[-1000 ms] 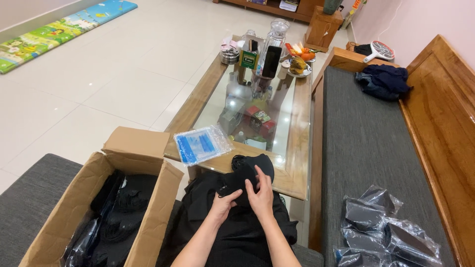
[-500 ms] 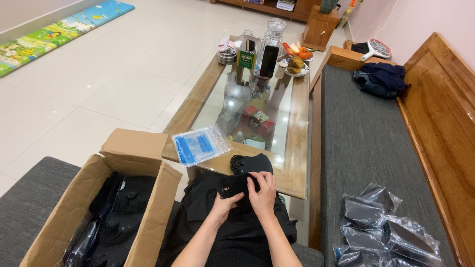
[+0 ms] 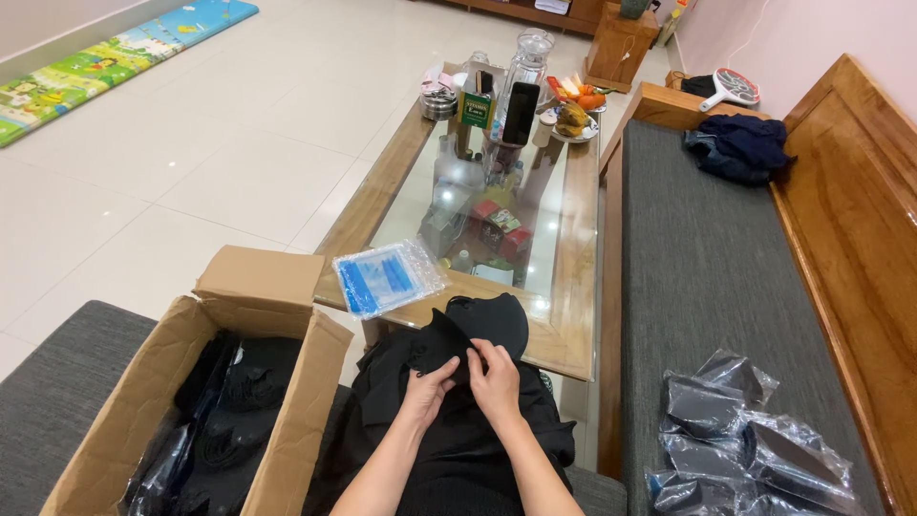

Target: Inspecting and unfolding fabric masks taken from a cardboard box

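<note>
Cardboard box beside black garment

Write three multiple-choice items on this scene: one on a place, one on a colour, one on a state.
1. Where does the blue plastic packet lie?
A. on the glass table's near corner
B. in the box
C. on the bench

2. What colour is the cloth piece both hands grip?
A. white
B. black
C. red

3. How is the cardboard box?
A. taped shut
B. crushed flat
C. open

Key: 1 A, it rests on the table edge; 2 B, left hand and right hand pinch black fabric; 3 C, flaps stand up.
</note>
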